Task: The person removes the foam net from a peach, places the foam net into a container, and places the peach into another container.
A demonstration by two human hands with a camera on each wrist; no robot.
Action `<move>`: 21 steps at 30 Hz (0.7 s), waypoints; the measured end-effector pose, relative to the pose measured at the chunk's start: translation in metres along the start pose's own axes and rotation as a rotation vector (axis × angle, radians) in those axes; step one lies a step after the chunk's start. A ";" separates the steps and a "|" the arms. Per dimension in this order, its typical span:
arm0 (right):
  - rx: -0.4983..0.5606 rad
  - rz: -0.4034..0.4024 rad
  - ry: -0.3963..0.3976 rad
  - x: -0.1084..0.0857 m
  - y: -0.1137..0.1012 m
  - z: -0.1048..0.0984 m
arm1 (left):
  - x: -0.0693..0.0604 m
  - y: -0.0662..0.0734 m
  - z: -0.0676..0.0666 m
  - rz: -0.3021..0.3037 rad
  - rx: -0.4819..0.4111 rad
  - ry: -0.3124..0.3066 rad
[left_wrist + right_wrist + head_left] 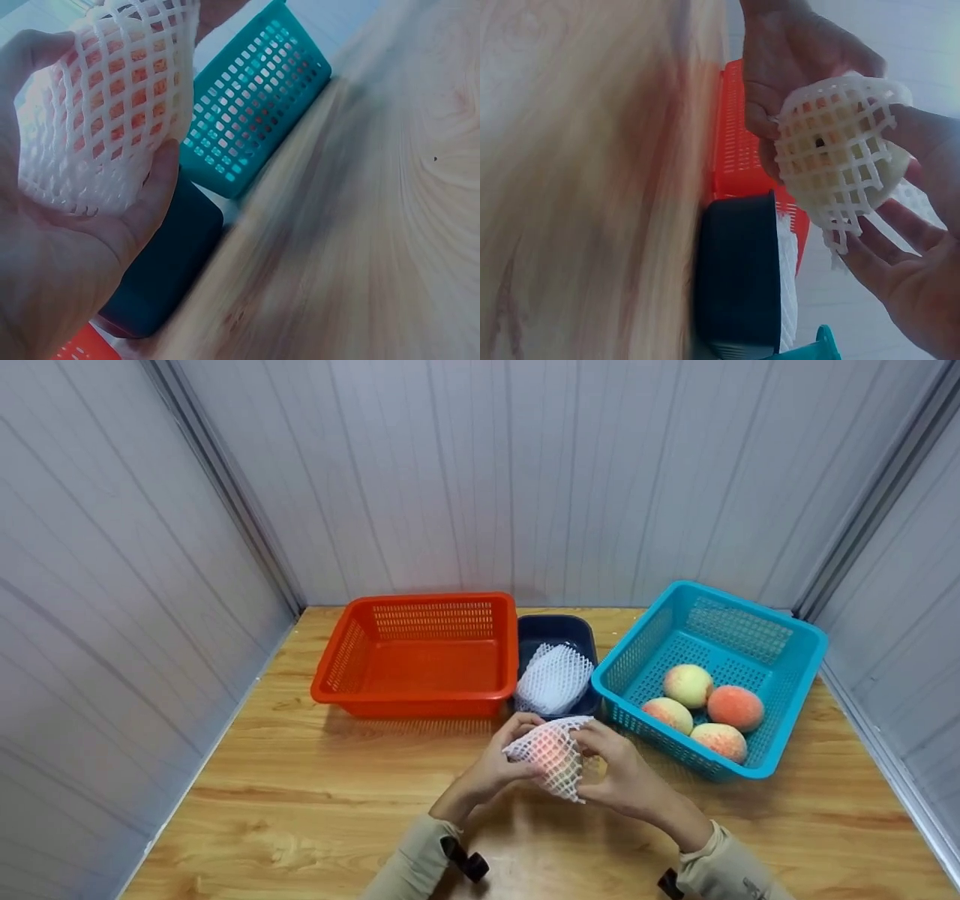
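Observation:
A peach (549, 751) sits inside a white foam net sleeve (561, 791), held above the table in front of the dark blue container. My left hand (491, 765) grips the sleeved peach from the left, with thumb and fingers on opposite sides. On the other side, my right hand (630, 776) pinches the sleeve's open edge with its thumb and fingertips. In the right wrist view the mesh (829, 142) covers most of the peach, and pale yellow skin (894, 169) shows bare beside the right fingers. Through the mesh in the left wrist view, the peach (124, 97) looks orange-red.
A red basket (416, 707) stands at the back left. Beside it, the dark blue container (555, 624) holds white foam nets (555, 679). The turquoise basket (806, 675) on the right holds several peaches (688, 685). Panel walls (480, 480) enclose the wooden table (300, 810).

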State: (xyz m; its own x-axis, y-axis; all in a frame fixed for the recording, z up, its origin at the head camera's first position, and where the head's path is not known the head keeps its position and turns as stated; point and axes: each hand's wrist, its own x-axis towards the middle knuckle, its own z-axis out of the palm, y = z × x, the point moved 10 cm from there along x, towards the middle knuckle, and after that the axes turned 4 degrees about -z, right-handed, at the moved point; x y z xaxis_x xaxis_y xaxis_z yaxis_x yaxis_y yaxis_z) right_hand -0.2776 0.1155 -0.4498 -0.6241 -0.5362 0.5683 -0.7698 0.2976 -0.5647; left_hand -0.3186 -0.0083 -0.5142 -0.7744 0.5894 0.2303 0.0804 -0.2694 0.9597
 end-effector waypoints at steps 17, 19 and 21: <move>-0.151 -0.134 0.132 -0.007 -0.003 -0.008 | 0.000 0.008 -0.001 -0.076 0.044 -0.035; -0.138 -0.143 0.139 -0.007 -0.005 -0.012 | -0.001 0.006 -0.007 -0.106 -0.002 -0.002; -0.126 -0.154 0.142 -0.008 -0.007 -0.016 | -0.002 0.003 -0.015 -0.136 -0.051 0.050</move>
State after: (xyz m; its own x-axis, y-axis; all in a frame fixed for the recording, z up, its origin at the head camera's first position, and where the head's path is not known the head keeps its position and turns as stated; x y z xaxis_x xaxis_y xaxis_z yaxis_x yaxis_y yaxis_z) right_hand -0.2695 0.1305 -0.4408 -0.5040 -0.4687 0.7255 -0.8622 0.3219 -0.3910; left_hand -0.3257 -0.0218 -0.5140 -0.8061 0.5851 0.0890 -0.0584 -0.2282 0.9719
